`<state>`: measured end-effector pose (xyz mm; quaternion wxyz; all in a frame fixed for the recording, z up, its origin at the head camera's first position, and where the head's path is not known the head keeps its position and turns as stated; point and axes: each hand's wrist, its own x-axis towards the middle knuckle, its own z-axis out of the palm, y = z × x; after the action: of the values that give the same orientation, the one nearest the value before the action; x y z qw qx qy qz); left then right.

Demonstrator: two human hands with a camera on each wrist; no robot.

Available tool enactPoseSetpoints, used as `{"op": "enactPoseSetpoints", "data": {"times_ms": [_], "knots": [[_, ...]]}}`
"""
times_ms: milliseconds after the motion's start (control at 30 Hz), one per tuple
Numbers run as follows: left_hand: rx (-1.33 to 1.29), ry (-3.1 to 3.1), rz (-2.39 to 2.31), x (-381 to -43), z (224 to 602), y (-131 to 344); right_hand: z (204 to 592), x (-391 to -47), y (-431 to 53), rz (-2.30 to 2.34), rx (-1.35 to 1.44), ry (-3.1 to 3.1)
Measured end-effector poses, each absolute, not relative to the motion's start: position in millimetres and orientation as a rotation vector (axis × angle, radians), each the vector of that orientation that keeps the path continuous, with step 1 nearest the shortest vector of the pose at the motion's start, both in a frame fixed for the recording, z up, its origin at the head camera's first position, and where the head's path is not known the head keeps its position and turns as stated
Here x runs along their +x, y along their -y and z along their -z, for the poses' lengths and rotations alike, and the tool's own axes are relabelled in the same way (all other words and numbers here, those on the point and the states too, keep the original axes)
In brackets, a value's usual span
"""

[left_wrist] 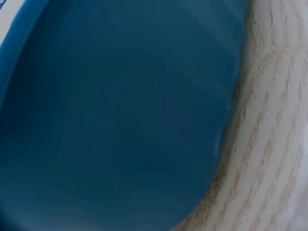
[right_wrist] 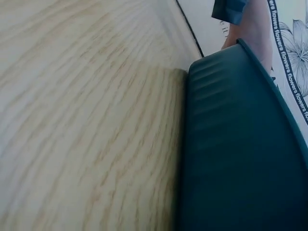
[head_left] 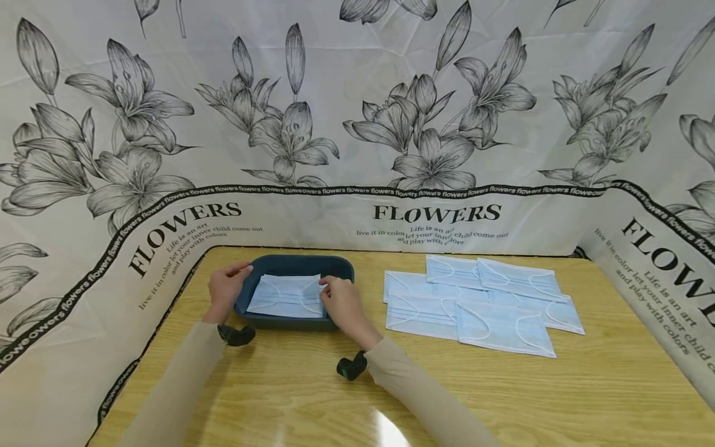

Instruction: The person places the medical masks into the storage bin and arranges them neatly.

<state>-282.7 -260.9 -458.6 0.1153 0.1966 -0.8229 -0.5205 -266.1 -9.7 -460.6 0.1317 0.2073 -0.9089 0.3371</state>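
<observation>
In the head view, a pale blue face mask (head_left: 283,297) with white ear loops lies inside a dark blue plastic basin (head_left: 301,264). My right hand (head_left: 343,304) reaches over the basin's near right side and pinches the mask's right edge. At the basin's left end is my left hand (head_left: 226,290), its fingers extended along the rim, a little left of the mask. Only the basin's wall (left_wrist: 125,110) and wood show in the left wrist view. The right wrist view has the basin's outer side (right_wrist: 236,134), with part of the left arm (right_wrist: 257,33) beyond.
Several more face masks (head_left: 505,326) lie overlapping on the wooden table (head_left: 290,391), to the right of the basin. White fabric (head_left: 357,155) printed with flowers and lettering stands along the table's back and sides.
</observation>
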Motion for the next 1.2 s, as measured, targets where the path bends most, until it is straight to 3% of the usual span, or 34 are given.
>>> {"op": "enactPoseSetpoints", "data": {"times_ms": [400,833,1200], "knots": [[0.569,2.385,1.536,-281.9,458.4,258.3,464.1,-263.9,10.6,-1.002,0.521,2.557],[0.565,2.414,1.518,-280.9,460.5,257.7,465.4,-257.0,-5.8,-0.969,0.851,2.488],[0.565,2.404,1.521,-280.7,460.0,257.5,450.7,-250.2,-32.5,-0.961,0.920,2.498]]}}
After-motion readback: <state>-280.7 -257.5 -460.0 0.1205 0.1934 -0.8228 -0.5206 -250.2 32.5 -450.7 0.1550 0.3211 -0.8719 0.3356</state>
